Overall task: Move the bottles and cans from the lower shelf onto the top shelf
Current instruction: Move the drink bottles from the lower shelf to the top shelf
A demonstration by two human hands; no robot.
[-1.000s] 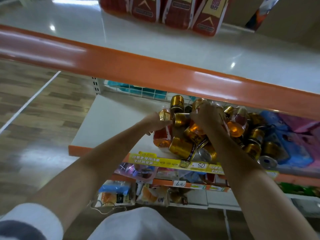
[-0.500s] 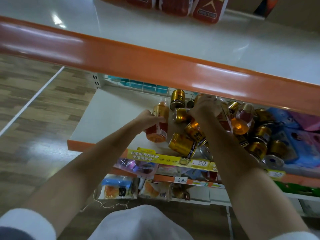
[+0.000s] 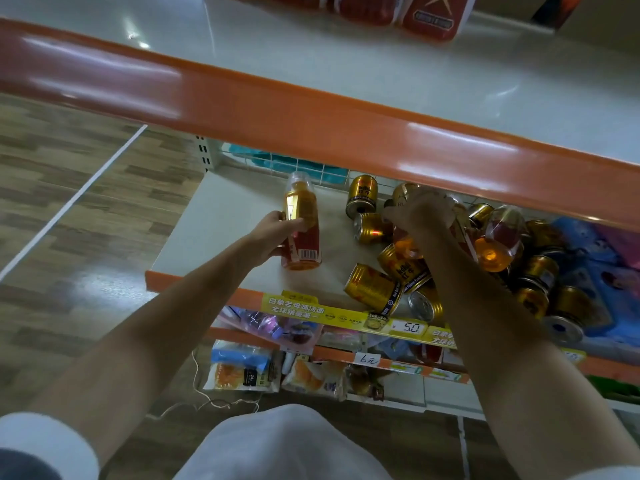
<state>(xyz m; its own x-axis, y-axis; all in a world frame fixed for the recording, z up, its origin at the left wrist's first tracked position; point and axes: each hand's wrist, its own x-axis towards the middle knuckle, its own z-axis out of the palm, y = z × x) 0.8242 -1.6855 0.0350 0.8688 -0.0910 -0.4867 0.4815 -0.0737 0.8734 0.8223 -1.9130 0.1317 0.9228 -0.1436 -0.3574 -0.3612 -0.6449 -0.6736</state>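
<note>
On the lower shelf (image 3: 228, 216) lies a heap of gold cans (image 3: 375, 289) and clear bottles of orange drink (image 3: 498, 237). My left hand (image 3: 273, 233) grips an orange bottle with a red label (image 3: 302, 225), held upright and apart from the heap on its left. My right hand (image 3: 420, 209) is closed over the heap's top, its fingers around a bottle (image 3: 407, 245) whose orange base shows under the wrist. The white top shelf (image 3: 381, 67) with its orange front rail (image 3: 311, 116) spans the view above both hands.
Red packages (image 3: 429, 15) stand at the back of the top shelf. Blue and pink packs (image 3: 595, 268) lie right of the cans. Snack bags (image 3: 242, 368) fill the shelves below the yellow price strip (image 3: 346, 315). Wood floor (image 3: 69, 202) lies to the left.
My left hand has pulled the red-labelled bottle out of the heap, to the left, and stood it upright. My right hand has stayed on the heap's top.
</note>
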